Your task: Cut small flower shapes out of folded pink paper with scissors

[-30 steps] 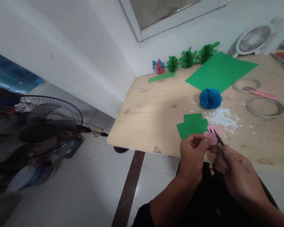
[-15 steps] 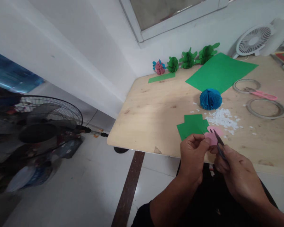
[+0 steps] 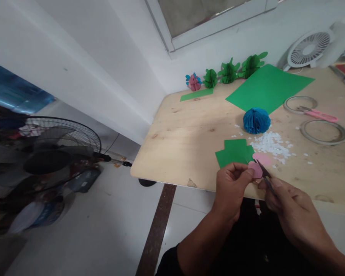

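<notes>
Near the front edge of the wooden table (image 3: 175,153), my left hand (image 3: 231,188) pinches a small pink paper piece (image 3: 255,170) between thumb and fingers. My right hand (image 3: 289,203) is closed on dark scissors (image 3: 266,174), whose blades are at the right edge of that piece. Just beyond, another pink paper shape (image 3: 263,159) lies on the table. Green paper (image 3: 235,150) lies beside it on the left. A heap of white paper bits (image 3: 271,145) and a blue folded paper ball (image 3: 256,120) sit behind.
Folded paper figures (image 3: 229,72) line the wall. A large green sheet (image 3: 268,88), tape rolls (image 3: 323,132) and pink scissors (image 3: 322,115) lie at the right. A small white fan (image 3: 309,48) stands behind; a floor fan (image 3: 48,153) is at left.
The scissor blades have moved closer together at the pink piece, which has turned slightly. My left hand has shifted a little left, and my right hand slightly right.
</notes>
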Tool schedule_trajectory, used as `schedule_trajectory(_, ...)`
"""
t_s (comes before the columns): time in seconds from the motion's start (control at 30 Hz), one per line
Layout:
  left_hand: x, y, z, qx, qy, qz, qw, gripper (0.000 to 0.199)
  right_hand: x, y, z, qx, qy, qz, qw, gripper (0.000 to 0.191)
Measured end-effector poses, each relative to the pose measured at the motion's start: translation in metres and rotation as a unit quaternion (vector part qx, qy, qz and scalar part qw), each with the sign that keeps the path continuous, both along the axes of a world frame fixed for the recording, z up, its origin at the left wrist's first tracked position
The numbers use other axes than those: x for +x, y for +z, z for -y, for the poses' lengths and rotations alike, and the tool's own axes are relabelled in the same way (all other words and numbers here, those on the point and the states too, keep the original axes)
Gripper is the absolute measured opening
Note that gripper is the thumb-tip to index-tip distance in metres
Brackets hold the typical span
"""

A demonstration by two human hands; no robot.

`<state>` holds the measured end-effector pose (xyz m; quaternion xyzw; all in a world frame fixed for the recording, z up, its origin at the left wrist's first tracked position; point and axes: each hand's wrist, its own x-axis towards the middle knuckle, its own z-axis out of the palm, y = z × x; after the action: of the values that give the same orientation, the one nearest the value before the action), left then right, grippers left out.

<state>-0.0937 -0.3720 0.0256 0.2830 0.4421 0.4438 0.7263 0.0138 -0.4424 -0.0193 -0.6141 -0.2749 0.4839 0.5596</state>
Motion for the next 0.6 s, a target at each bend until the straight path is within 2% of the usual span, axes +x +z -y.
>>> schedule_trajectory(0.23,-0.011,-0.002,-0.007,-0.001,-0.062,-0.014,0.998,0.029,0.009,-0.003,0.002,-0.020,0.018,0.028,0.999,0.045)
schedule_trajectory(0.37,-0.018,-0.005,-0.012,0.010,-0.095,-0.032,0.995,0.032,0.013,0.000,0.003,-0.035,0.023,0.033,0.999,0.046)
schedule_trajectory(0.6,-0.022,-0.003,-0.014,0.025,-0.118,-0.049,0.991,0.035,0.012,0.002,0.003,-0.036,0.022,0.052,0.998,0.044)
